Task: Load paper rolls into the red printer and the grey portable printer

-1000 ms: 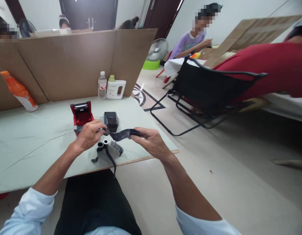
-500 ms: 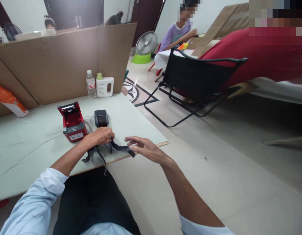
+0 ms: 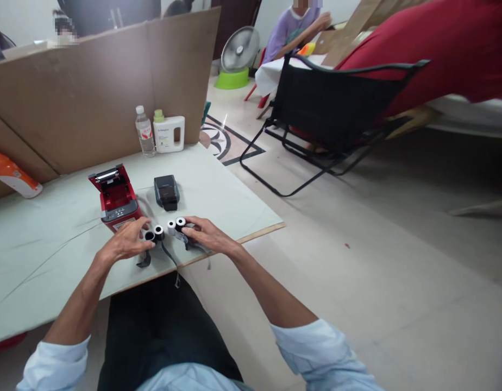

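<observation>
Several small rolls of black strip with pale ends stand in a row near the table's front edge. My left hand (image 3: pixel 126 240) curves around the leftmost roll (image 3: pixel 149 237), thumb and fingers apart, the thumb close against it. Beside that is another roll (image 3: pixel 158 232). At the right end, my right hand (image 3: pixel 206 234) has thumb and forefinger on the rightmost roll (image 3: pixel 180 222), next to a whiter roll (image 3: pixel 171 225). Loose black tails trail from the rolls; one strip (image 3: pixel 169 254) hangs over the edge. Behind my left hand is a red printer (image 3: pixel 118 201) with its lid up.
A small dark device (image 3: pixel 167 191) lies beyond the rolls. Farther back stand a water bottle (image 3: pixel 145 133) and a white jug (image 3: pixel 169 133) against a cardboard screen (image 3: pixel 104 92). An orange bottle (image 3: pixel 14 176) leans at left. A black folding chair (image 3: pixel 332 103) and other people are at right.
My left hand has moved left from the bunched strips, and the rolls now show upright. My right hand has come left onto the rightmost roll. The view has tilted down slightly.
</observation>
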Available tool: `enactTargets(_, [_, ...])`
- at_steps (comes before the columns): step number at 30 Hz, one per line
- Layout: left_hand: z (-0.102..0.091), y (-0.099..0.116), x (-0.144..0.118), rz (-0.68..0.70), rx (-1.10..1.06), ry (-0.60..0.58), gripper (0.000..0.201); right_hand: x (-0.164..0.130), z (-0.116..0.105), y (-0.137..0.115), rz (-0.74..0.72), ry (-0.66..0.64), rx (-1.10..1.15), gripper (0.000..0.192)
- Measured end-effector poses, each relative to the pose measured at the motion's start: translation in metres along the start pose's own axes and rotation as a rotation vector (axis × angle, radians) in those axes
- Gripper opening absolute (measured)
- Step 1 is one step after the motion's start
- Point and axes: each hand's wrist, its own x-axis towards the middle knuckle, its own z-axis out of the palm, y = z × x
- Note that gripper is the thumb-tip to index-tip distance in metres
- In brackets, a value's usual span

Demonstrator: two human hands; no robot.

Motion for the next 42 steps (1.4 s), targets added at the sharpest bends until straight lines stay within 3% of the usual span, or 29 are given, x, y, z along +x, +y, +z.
enactTargets(5, [0.014,0.007,-0.007,-0.078,0.05,0.067,0.037,0.002,0.002,0.002,-0.017,-0.014,0.035,0.046])
enactTargets(13, [0.003,-0.008,-0.029,-0.152,0.022,0.2,0.022,0.001,0.005,0.001,-0.051,-0.052,0.004,0.042])
enactTargets(15, [0.004,-0.012,-0.032,-0.158,-0.078,0.262,0.022,0.0,0.003,0.001,-0.046,-0.014,-0.029,0.044])
enactTargets(20, [0.007,-0.013,-0.037,-0.128,-0.585,0.371,0.031,-0.001,0.004,-0.022,-0.106,0.285,-0.204,0.037])
enactTargets(24, [0.006,-0.006,-0.04,-0.091,-0.832,0.439,0.036,-0.005,0.029,-0.055,-0.264,0.215,-0.356,0.031])
enactTargets(28, [0.006,-0.001,-0.043,-0.085,-0.959,0.538,0.04,-0.005,0.065,-0.063,-0.508,0.155,-0.709,0.068])
enactTargets(31, [0.011,0.002,-0.046,-0.126,-1.006,0.568,0.042,0.002,0.084,-0.054,-0.664,0.21,-0.818,0.07])
enactTargets(36, [0.019,-0.002,-0.055,-0.17,-1.082,0.544,0.041,0.015,0.1,-0.045,-0.844,0.242,-0.723,0.048])
enactTargets(42, [0.013,-0.016,-0.071,-0.112,-1.105,0.464,0.045,0.03,0.102,-0.05,-0.796,0.092,-0.473,0.05])
